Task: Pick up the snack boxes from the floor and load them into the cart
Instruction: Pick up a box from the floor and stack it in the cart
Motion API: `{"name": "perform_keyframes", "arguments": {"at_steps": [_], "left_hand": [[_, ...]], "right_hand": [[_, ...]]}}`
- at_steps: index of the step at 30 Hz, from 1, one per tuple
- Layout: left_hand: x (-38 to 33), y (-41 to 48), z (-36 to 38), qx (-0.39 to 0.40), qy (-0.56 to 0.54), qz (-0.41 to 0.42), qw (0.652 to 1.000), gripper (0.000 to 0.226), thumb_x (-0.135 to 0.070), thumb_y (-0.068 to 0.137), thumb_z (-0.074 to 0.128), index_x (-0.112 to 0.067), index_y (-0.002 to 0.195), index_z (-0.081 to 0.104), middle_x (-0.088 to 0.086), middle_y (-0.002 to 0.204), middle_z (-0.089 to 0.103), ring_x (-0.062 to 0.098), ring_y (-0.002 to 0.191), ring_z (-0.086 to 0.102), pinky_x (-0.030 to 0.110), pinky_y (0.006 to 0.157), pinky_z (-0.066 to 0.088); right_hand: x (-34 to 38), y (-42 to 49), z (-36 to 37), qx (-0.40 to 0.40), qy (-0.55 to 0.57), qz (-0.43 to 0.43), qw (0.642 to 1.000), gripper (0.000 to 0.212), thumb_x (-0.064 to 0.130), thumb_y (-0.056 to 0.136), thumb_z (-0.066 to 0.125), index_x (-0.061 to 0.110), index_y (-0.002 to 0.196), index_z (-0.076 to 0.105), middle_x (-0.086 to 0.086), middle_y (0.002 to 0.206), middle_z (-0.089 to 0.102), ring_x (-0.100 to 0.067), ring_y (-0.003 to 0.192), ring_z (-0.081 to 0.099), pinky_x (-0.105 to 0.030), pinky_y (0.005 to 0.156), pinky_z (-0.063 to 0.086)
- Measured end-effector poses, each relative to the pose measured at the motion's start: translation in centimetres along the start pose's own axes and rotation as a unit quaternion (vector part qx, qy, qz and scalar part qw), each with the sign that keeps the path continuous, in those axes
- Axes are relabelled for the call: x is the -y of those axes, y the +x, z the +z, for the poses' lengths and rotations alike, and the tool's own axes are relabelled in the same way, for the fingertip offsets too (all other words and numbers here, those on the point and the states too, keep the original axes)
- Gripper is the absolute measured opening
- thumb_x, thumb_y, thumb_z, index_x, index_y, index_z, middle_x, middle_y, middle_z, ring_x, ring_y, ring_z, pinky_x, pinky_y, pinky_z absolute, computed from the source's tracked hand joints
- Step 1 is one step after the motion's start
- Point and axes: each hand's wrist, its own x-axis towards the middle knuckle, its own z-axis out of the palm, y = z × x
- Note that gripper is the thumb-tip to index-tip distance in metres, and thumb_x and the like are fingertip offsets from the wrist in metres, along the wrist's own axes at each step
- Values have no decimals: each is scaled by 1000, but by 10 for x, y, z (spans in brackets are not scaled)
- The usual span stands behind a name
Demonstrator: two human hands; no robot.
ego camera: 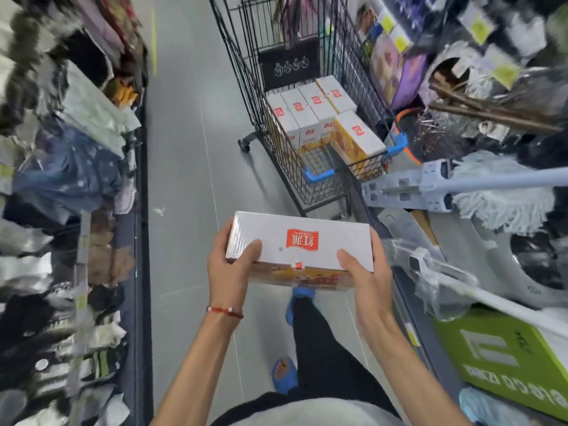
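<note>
I hold a white snack box (310, 238) with a red logo level in front of me, above the grey floor. My left hand (229, 265) grips its left end, thumb on top. My right hand (364, 273) grips its right end the same way. Ahead and slightly right stands the black wire cart (246, 72) with blue corner bumpers. Several matching white snack boxes (307, 110) stand side by side inside it, and one more (358, 139) leans at the near right corner.
Shelves of clothing and socks (76, 179) line the left of the aisle. On the right are mops (491, 192), brooms and a green carton (504, 361). The grey aisle floor (184, 149) runs between them. My legs and blue slippers (284, 375) show below the box.
</note>
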Motion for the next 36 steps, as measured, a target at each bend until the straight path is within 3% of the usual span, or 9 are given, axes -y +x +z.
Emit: {"name": "perform_keyframes", "arguments": {"at_steps": [6, 10, 15, 21, 26, 29, 31, 33, 36], "left_hand": [[-38, 134, 36, -8, 5, -15, 1000, 62, -15, 69, 67, -21, 130, 55, -1, 121, 65, 11, 108, 62, 21, 83, 50], [-67, 209, 57, 19, 22, -21, 999, 65, -9, 75, 68, -19, 137, 52, 6, 129, 59, 14, 111, 59, 9, 72, 50], [-92, 294, 81, 67, 26, -38, 997, 53, -3, 86, 71, -19, 133, 55, 7, 126, 62, 7, 98, 66, 10, 63, 51], [-116, 396, 106, 178, 72, -28, 981, 57, -4, 82, 76, -20, 133, 54, 5, 126, 64, 13, 107, 64, 8, 68, 50], [-143, 462, 126, 281, 139, -3, 950, 67, -9, 80, 80, -26, 138, 50, -9, 127, 60, 8, 114, 60, 15, 82, 55], [-152, 487, 145, 340, 175, 8, 924, 69, -12, 79, 82, -30, 137, 48, -10, 127, 60, 3, 112, 60, 18, 84, 55], [-156, 501, 162, 377, 203, 2, 904, 79, -28, 74, 86, -34, 141, 44, -7, 138, 56, 11, 121, 58, 32, 97, 55], [-155, 513, 181, 409, 232, -7, 882, 88, -43, 65, 87, -42, 140, 41, -4, 146, 50, 20, 129, 55, 49, 104, 51], [-146, 526, 214, 461, 251, -39, 850, 87, -32, 68, 88, -42, 139, 39, -3, 139, 56, 20, 123, 59, 47, 102, 53]], "right_hand": [[41, 122, 50, -18, 1, -6, 1000, 66, -2, 92, 68, 29, 146, 47, 9, 125, 68, 3, 106, 66, -9, 75, 52], [63, 190, 77, -13, -9, 0, 1000, 68, 3, 92, 70, 32, 148, 44, 11, 127, 68, 6, 106, 65, -12, 76, 53], [83, 250, 111, -65, 4, 12, 998, 75, 20, 84, 78, 35, 148, 44, 12, 131, 68, -2, 117, 64, -22, 90, 52], [99, 302, 155, -161, 51, 14, 986, 75, 5, 90, 76, 29, 154, 44, 7, 130, 70, -4, 112, 69, -12, 75, 55], [118, 325, 182, -222, 90, 15, 971, 71, 3, 90, 76, 26, 151, 48, 5, 129, 72, -8, 114, 69, -18, 78, 58], [119, 335, 184, -245, 107, 27, 963, 72, 8, 88, 79, 31, 149, 47, 8, 132, 70, -13, 123, 66, -40, 99, 57], [124, 341, 180, -257, 104, 34, 960, 74, 13, 87, 83, 31, 148, 47, 5, 134, 70, -17, 126, 65, -49, 105, 53], [127, 350, 174, -270, 98, 42, 957, 73, 16, 85, 85, 32, 147, 47, 7, 131, 71, -14, 124, 66, -48, 105, 54], [122, 365, 161, -294, 96, 49, 950, 71, 14, 85, 84, 36, 142, 50, 12, 130, 70, -10, 124, 64, -48, 105, 54]]}}
